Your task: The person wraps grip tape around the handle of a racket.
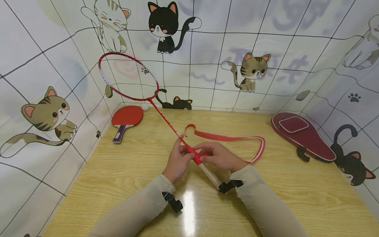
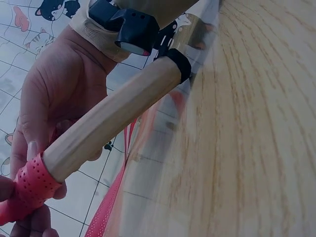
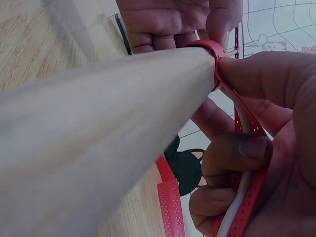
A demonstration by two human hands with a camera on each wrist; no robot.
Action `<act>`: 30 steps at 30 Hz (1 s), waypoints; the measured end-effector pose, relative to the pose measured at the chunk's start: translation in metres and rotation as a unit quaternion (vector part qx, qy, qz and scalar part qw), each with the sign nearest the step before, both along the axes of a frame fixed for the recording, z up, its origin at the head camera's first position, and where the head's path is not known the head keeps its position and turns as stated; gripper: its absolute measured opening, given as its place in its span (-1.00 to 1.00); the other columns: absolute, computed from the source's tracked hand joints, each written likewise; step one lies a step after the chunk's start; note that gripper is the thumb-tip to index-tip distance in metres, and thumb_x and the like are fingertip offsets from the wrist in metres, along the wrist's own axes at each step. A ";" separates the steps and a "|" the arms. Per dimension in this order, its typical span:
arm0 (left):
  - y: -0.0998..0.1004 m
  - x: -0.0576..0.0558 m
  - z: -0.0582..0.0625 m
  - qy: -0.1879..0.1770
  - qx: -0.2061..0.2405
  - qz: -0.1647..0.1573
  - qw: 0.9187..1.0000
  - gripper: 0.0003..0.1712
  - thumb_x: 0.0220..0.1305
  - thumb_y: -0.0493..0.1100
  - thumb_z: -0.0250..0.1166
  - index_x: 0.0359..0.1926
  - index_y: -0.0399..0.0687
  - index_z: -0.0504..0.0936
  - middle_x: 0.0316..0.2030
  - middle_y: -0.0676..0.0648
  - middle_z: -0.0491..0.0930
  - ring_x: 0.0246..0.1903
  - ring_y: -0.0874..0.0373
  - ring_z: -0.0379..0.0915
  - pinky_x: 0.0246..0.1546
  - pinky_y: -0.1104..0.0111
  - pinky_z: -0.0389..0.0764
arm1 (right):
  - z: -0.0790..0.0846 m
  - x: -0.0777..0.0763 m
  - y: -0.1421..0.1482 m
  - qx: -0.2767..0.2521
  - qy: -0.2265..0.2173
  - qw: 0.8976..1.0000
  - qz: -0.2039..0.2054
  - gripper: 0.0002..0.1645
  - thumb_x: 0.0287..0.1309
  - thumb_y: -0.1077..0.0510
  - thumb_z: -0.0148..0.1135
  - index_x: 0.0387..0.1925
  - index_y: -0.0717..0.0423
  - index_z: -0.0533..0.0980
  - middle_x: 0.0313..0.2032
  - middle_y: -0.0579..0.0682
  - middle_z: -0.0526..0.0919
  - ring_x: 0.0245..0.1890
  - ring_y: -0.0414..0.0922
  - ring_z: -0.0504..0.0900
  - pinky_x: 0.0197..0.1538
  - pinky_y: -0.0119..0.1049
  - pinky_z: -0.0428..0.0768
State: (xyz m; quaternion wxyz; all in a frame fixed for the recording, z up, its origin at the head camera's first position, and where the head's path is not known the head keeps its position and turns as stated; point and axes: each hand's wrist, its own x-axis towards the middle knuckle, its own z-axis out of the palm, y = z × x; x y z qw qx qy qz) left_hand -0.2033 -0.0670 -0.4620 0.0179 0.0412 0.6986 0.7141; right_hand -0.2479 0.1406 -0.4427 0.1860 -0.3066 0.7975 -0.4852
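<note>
A badminton racket (image 1: pixel 165 120) with a red frame and shaft is held at a slant over the table, its head up to the far left. My left hand (image 1: pixel 177 162) pinches it near the top of the handle. Red perforated grip tape (image 2: pixel 38 182) is wound round that upper part; below it the bare wooden handle (image 2: pixel 111 116) shows. With thumb and fingers my right hand (image 1: pixel 220 156) holds the tape against the handle, and in the right wrist view the loose strip (image 3: pixel 247 182) runs through its curled fingers. The tape's free length (image 1: pixel 228 137) loops over the table behind that hand.
A red table tennis bat (image 1: pixel 127 116) lies at the back left beside a white ball (image 1: pixel 145 107). At the right edge lies a dark red bat case (image 1: pixel 302 135) with a black strap. A cat-print sheet (image 1: pixel 207 49) stands behind and beside the wooden table (image 1: pixel 133 164).
</note>
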 end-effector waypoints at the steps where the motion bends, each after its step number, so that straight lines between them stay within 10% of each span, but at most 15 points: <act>1: 0.000 0.000 0.000 0.001 -0.002 0.000 1.000 -0.02 0.37 -0.42 0.22 0.68 0.04 -0.01 -0.04 -0.24 0.62 -0.04 0.01 0.65 0.06 0.28 0.64 | -0.001 0.000 0.000 0.001 0.001 1.000 -0.002 -0.47 0.38 0.29 0.31 0.31 -0.12 0.60 -0.16 -0.07 0.81 -0.17 -0.04 0.74 -0.06 -0.17 0.65; 15: -0.003 0.002 0.001 -0.021 -0.080 -0.001 0.997 0.08 0.41 -0.13 0.41 0.70 0.30 -0.07 -0.09 -0.18 0.57 -0.22 0.02 0.56 -0.25 0.29 0.57 | 0.000 0.002 -0.001 0.008 0.024 1.000 -0.018 -0.49 0.30 0.14 0.47 0.25 -0.13 0.61 -0.19 -0.06 0.75 -0.34 -0.04 0.66 -0.24 -0.24 0.60; 30: -0.001 0.000 0.000 -0.018 -0.039 0.000 0.999 0.00 0.41 -0.28 0.33 0.68 0.20 -0.01 -0.06 -0.22 0.58 -0.16 0.05 0.61 -0.18 0.33 0.59 | 0.000 0.000 0.001 0.031 0.037 0.999 -0.006 -0.47 0.36 0.23 0.38 0.30 -0.19 0.62 -0.14 -0.11 0.75 -0.32 -0.09 0.68 -0.23 -0.28 0.62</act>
